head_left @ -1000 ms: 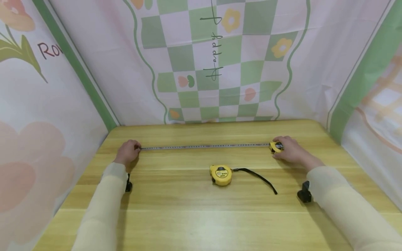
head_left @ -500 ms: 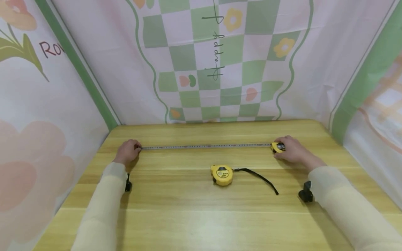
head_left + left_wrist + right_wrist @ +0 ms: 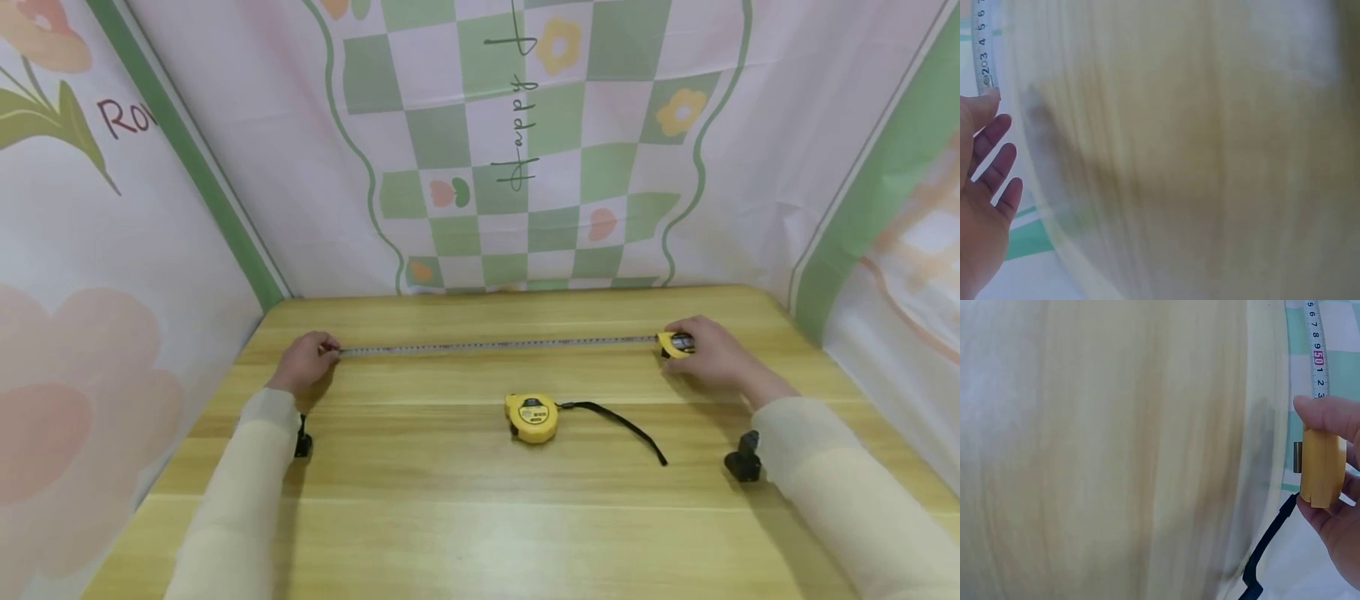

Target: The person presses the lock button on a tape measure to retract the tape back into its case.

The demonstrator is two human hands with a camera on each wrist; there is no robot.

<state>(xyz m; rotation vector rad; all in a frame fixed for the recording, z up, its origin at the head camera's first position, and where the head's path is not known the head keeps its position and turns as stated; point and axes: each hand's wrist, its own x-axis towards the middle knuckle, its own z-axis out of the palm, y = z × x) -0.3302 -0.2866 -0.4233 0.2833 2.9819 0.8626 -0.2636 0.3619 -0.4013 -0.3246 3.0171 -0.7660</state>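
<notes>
At the left of the head view, my left hand [image 3: 302,365] pinches the metal end of a tape measure's blade [image 3: 495,345]. In the left wrist view the thumb [image 3: 982,110] lies at the blade's hooked end, the other fingers spread loosely. The blade runs straight across the back of the table to its yellow tape measure case [image 3: 1322,469]. My right hand [image 3: 712,357] grips that case, thumb on top by the blade's mouth. Just past a red 50 mark, the blade enters under the thumb. A black wrist strap [image 3: 1266,540] trails from the case.
A second yellow tape measure [image 3: 532,418] lies mid-table, nearer than the blade, its black strap [image 3: 622,426] stretched to the right. The wooden table [image 3: 450,533] ends at the back against a patterned cloth [image 3: 495,217]. Cloth also hangs at both sides.
My right hand has moved the case a little to the right and upward in the head view, lengthening the drawn-out blade slightly. My left hand stays nearly still, pinching the end.
</notes>
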